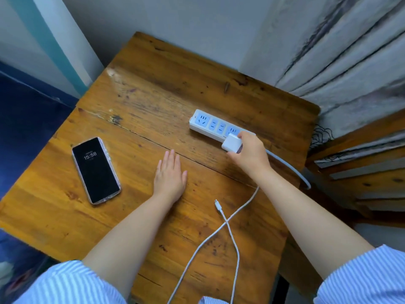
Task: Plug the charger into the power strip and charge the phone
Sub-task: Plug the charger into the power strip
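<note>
A white power strip [210,123] with blue sockets lies on the far right of the wooden table [140,102]. My right hand [249,152] grips the white charger block [231,143] at the strip's near end, over its last sockets. The charger's white cable [232,235] loops across the table, its free plug tip [217,202] lying loose. A black phone [96,170] in a clear case lies face up at the left, its screen showing 15:58. My left hand [169,176] rests flat on the table between phone and strip, holding nothing.
The strip's grey power cord [291,165] runs off the table's right edge. A curtain [341,62] hangs at the back right beside wooden slats [361,172]. A grey wall stands behind the table, and a blue floor lies to its left.
</note>
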The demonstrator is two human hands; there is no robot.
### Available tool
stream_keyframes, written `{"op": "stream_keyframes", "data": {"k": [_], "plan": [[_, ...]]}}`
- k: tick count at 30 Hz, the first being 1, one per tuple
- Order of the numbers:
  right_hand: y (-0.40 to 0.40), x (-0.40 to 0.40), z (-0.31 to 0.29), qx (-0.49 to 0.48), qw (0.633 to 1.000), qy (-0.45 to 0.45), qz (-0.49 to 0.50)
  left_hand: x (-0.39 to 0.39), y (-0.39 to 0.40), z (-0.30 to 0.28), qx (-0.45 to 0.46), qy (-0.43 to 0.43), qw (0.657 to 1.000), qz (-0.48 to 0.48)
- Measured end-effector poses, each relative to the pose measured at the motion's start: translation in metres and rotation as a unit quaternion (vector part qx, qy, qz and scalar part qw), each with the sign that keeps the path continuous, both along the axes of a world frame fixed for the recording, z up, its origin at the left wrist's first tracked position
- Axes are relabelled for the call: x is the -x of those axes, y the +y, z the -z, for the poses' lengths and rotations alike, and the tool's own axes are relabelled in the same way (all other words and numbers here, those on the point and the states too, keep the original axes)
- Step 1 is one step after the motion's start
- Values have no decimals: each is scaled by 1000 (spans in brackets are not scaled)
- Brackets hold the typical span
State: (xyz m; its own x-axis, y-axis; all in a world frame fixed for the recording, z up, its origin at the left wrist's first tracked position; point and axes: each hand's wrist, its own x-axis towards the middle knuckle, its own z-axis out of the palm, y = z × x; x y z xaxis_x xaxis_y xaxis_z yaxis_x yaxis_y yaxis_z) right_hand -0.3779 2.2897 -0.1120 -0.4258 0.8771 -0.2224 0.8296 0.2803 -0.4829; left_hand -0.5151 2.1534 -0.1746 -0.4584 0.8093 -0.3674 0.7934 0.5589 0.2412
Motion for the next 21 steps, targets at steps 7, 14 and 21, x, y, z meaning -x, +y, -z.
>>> {"op": "stream_keyframes", "data": {"k": [7, 14, 21], "plan": [[39, 26, -4, -38, 991, -112, -68, 18, 18, 25, -5, 35, 999, -38], [59, 55, -14, -10, 966, -222, -132, 20, 18, 35, -14, 48, 998, -46], [66, 77, -19, 30, 955, -274, -109, 21, 20, 33, -6, 37, 998, -48]]}}
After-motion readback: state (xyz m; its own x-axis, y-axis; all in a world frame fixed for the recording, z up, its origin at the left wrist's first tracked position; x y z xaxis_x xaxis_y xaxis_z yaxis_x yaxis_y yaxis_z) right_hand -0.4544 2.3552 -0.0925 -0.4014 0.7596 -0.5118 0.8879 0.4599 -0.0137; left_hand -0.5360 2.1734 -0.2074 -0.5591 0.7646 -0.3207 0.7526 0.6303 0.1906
